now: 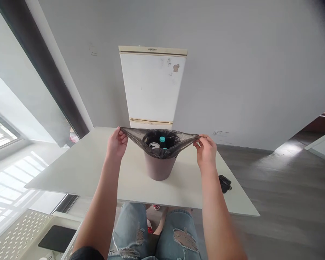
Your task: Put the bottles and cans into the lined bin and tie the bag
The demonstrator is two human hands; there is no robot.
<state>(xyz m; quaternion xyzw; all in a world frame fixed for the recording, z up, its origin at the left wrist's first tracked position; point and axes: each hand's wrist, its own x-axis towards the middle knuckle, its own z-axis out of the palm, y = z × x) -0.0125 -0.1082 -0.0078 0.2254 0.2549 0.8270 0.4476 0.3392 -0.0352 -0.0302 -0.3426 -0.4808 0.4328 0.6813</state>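
Note:
A pinkish-brown trash can (159, 169) stands upright on the white table in front of me, lined with a thin black trash bag (162, 154). My left hand (117, 143) pinches the bag's edge and draws it out to the left. On the other side my right hand (206, 147) grips the opposite edge, so the bag is stretched wide past the can's rim. Inside lie a bottle with a teal cap (162, 139) and a can with a pale top (154, 145). Whatever lies deeper in the bag is hidden.
The white table (78, 169) reaches out on both sides of the can. A small black bundle (225, 183) lies near its right edge, beside my right forearm. Beyond the table stands a white refrigerator (153, 86). A perforated white basket (21, 231) sits at lower left.

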